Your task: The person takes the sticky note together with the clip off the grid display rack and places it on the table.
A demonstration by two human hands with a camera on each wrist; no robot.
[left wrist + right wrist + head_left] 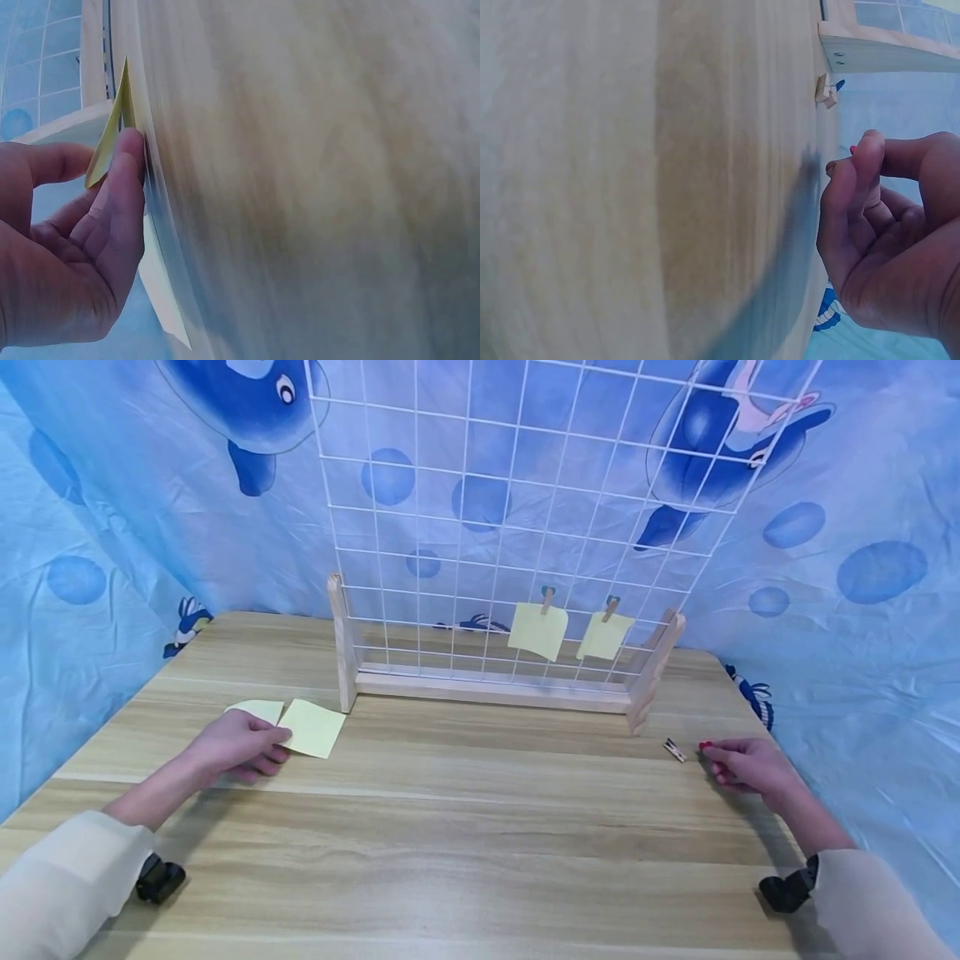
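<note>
Yellow sticky notes: two point(537, 629) point(604, 636) hang pegged on wire grid point(480, 527) | left hand point(238, 746) pinches third note point(313, 727), a fourth point(258, 710) beside it | right hand point(742, 764) curled, grasping nothing, near loose clothespin point(674, 749) on counter point(465, 827).

Four yellow sticky notes are in sight. Two hang on the white wire grid point(480, 518), one note point(537, 630) beside the other point(604, 636), and two lie on the wooden table point(465, 827): one point(313, 727) at the fingers of the left hand point(238, 747), another point(257, 709) partly behind that hand. I count three wooden clothespins: one point(547, 600) on each hanging note, the second point(611, 607) to its right, and a loose one point(674, 749) on the table near the right hand point(742, 766). There is one grid stand, with two wooden end posts. Two hands, two pale sleeves.
</note>
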